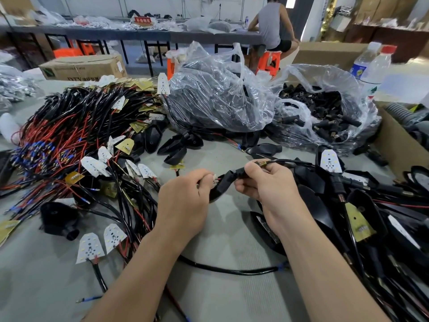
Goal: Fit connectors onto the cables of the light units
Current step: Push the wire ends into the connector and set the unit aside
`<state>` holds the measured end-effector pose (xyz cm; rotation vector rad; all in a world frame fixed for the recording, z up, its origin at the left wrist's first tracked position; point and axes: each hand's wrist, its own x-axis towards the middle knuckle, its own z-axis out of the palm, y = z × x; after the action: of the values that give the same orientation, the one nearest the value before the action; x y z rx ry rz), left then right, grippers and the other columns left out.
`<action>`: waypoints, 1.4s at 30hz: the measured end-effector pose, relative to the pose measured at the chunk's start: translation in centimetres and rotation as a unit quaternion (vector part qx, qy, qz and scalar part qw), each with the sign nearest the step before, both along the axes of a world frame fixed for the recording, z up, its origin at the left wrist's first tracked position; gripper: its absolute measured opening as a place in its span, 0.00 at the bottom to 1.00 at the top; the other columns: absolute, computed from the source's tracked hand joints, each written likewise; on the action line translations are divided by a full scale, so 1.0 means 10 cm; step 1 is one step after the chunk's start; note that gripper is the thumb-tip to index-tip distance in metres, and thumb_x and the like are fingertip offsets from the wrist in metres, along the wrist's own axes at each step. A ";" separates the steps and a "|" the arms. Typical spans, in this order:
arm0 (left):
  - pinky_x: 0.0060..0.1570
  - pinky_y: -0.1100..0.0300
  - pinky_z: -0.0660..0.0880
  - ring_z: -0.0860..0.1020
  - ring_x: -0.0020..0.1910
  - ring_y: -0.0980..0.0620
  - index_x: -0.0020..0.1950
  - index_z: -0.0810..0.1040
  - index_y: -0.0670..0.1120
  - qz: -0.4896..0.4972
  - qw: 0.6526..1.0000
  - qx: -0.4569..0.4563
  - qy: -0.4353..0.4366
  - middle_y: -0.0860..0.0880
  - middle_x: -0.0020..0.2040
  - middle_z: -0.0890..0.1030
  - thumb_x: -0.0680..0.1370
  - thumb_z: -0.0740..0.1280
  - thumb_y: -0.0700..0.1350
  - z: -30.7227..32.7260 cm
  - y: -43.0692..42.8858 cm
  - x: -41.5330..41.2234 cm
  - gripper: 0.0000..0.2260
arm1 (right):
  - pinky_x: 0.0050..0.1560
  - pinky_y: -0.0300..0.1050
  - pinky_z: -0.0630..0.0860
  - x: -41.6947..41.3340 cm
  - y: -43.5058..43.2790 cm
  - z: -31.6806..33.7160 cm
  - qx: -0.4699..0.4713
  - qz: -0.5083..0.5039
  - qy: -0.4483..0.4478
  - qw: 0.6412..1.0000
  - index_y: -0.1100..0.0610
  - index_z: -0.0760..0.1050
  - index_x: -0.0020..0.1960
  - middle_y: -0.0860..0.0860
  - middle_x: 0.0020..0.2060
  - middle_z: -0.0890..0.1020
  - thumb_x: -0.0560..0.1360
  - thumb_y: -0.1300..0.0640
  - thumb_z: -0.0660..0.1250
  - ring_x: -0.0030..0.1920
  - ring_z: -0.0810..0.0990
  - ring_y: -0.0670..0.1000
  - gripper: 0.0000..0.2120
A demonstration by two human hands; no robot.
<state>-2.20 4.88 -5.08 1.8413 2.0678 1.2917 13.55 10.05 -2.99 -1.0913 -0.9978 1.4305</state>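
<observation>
Grey matting covers the bench (222, 238) on my feed. Nearest me, a loose black cable (232, 271) curves across it under both forearms, and two white LED boards (113, 237) lie to the left.

Both hands work close together at the centre. My left hand (183, 201) pinches a small white plug (213, 177) with red wires. My right hand (267, 184) grips the black connector (224, 182) and the light unit's cable (285, 161), which carries a spring (260, 163). My fingers hide how far plug and connector are joined.

Beyond the left hand sprawls a heap of wired boards (76, 126), red and black leads tangled. Black housings (362, 201) pile up on the right.

Further back sit a clear bag (220, 89) of dark parts, a second bag (325, 108) of small black connectors and two water bottles (376, 63). A cardboard box (81, 66) reads "DTY". Behind, a red sign (143, 20) reads "不合格区", and a seated person (270, 24) faces away on an orange stool (269, 61).
</observation>
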 end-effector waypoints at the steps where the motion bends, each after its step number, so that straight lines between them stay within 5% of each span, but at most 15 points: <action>1: 0.35 0.58 0.68 0.72 0.35 0.54 0.40 0.78 0.49 0.011 0.999 -0.007 -0.038 0.53 0.32 0.77 0.79 0.60 0.54 -0.02 0.02 0.00 0.14 | 0.40 0.46 0.83 -0.02 -0.01 0.00 -0.005 0.007 0.011 1.000 0.64 0.76 0.51 0.60 0.40 0.83 0.81 0.66 0.66 0.36 0.81 0.55 0.02; 4: 0.42 0.58 0.72 0.76 0.35 0.62 0.36 0.79 0.45 0.020 0.956 -0.071 -0.282 0.59 0.34 0.80 0.76 0.65 0.56 0.00 0.08 0.02 0.17 | 0.44 0.49 0.85 -0.05 -0.01 0.02 -0.025 0.031 0.068 0.997 0.61 0.75 0.50 0.60 0.43 0.82 0.82 0.65 0.64 0.38 0.82 0.55 0.02; 5: 0.50 0.58 0.75 0.81 0.44 0.64 0.37 0.83 0.47 0.011 0.918 -0.083 -0.388 0.62 0.41 0.84 0.76 0.68 0.54 0.01 0.10 0.02 0.14 | 0.46 0.51 0.85 -0.05 -0.01 0.02 -0.032 0.040 0.095 0.994 0.61 0.75 0.50 0.59 0.43 0.82 0.82 0.65 0.63 0.39 0.83 0.55 0.04; 7: 0.63 0.50 0.77 0.84 0.56 0.51 0.44 0.88 0.49 0.007 0.846 -0.099 -0.523 0.54 0.52 0.87 0.76 0.74 0.49 0.04 0.12 0.02 0.05 | 0.49 0.56 0.85 -0.05 -0.01 0.03 -0.038 0.058 0.144 0.987 0.60 0.75 0.48 0.57 0.41 0.83 0.83 0.65 0.62 0.40 0.85 0.56 0.06; 9: 0.58 0.48 0.80 0.86 0.48 0.44 0.46 0.88 0.48 0.021 0.818 -0.095 -0.567 0.48 0.49 0.88 0.74 0.77 0.47 0.05 0.13 0.00 0.04 | 0.49 0.56 0.85 -0.05 -0.01 0.03 -0.043 0.065 0.174 0.982 0.58 0.75 0.48 0.57 0.39 0.84 0.84 0.64 0.61 0.40 0.85 0.56 0.07; 11: 0.51 0.50 0.80 0.85 0.37 0.43 0.45 0.88 0.47 0.030 0.814 -0.088 -0.573 0.45 0.43 0.88 0.72 0.79 0.47 0.04 0.12 -0.03 0.05 | 0.46 0.55 0.85 -0.06 -0.01 0.03 -0.050 0.064 0.197 0.977 0.58 0.75 0.48 0.57 0.40 0.84 0.84 0.64 0.61 0.40 0.86 0.57 0.08; 15: 0.61 0.44 0.79 0.85 0.51 0.40 0.51 0.86 0.43 0.026 0.810 -0.119 -0.573 0.41 0.49 0.87 0.71 0.78 0.52 0.04 0.11 -0.01 0.15 | 0.47 0.54 0.85 -0.07 -0.01 0.02 -0.064 0.047 0.225 0.971 0.59 0.75 0.47 0.58 0.39 0.84 0.84 0.64 0.61 0.40 0.86 0.57 0.08; 19: 0.39 0.51 0.84 0.85 0.47 0.49 0.51 0.86 0.48 0.031 0.803 -0.138 -0.579 0.45 0.54 0.86 0.77 0.73 0.53 0.02 0.13 0.03 0.10 | 0.48 0.54 0.85 -0.09 -0.02 0.03 -0.057 0.052 0.226 0.971 0.58 0.75 0.47 0.57 0.39 0.84 0.84 0.64 0.61 0.41 0.86 0.57 0.09; 24: 0.34 0.58 0.82 0.85 0.44 0.48 0.54 0.83 0.38 0.014 0.761 -0.131 -0.636 0.39 0.60 0.83 0.77 0.74 0.45 0.04 0.14 -0.03 0.12 | 0.47 0.50 0.85 -0.06 -0.02 0.04 -0.040 0.045 0.156 0.986 0.57 0.76 0.47 0.54 0.38 0.84 0.83 0.63 0.64 0.39 0.85 0.54 0.07; 28: 0.36 0.58 0.82 0.86 0.48 0.43 0.41 0.78 0.39 0.033 0.786 -0.059 -0.615 0.34 0.57 0.83 0.74 0.77 0.39 0.04 0.13 -0.06 0.09 | 0.46 0.48 0.84 -0.06 -0.03 0.03 0.000 0.031 0.079 0.996 0.56 0.77 0.46 0.52 0.37 0.83 0.81 0.65 0.66 0.37 0.83 0.52 0.06; 33: 0.41 0.56 0.83 0.87 0.48 0.43 0.43 0.80 0.35 0.030 0.783 -0.037 -0.620 0.37 0.53 0.85 0.74 0.77 0.38 0.05 0.15 -0.09 0.08 | 0.49 0.48 0.83 -0.06 -0.04 0.03 -0.006 0.061 0.099 0.993 0.55 0.76 0.46 0.53 0.40 0.81 0.80 0.65 0.66 0.40 0.81 0.52 0.07; 37: 0.38 0.58 0.83 0.87 0.44 0.45 0.30 0.77 0.44 0.022 0.809 -0.019 -0.587 0.44 0.44 0.87 0.73 0.77 0.36 0.04 0.14 -0.07 0.15 | 0.45 0.46 0.84 -0.04 -0.04 0.03 -0.003 0.069 0.100 0.993 0.55 0.76 0.46 0.56 0.44 0.84 0.81 0.65 0.66 0.45 0.84 0.53 0.07; 42: 0.35 0.58 0.82 0.85 0.40 0.51 0.28 0.78 0.45 0.023 0.825 0.044 -0.563 0.50 0.39 0.86 0.72 0.77 0.33 0.05 0.11 -0.07 0.16 | 0.47 0.47 0.84 -0.02 -0.06 0.05 -0.006 0.100 0.130 0.987 0.58 0.78 0.46 0.59 0.45 0.86 0.79 0.68 0.67 0.46 0.84 0.55 0.07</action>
<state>-2.88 6.02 -4.58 0.6276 1.3506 1.8332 13.31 9.45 -2.50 -0.8049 -0.9296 1.6941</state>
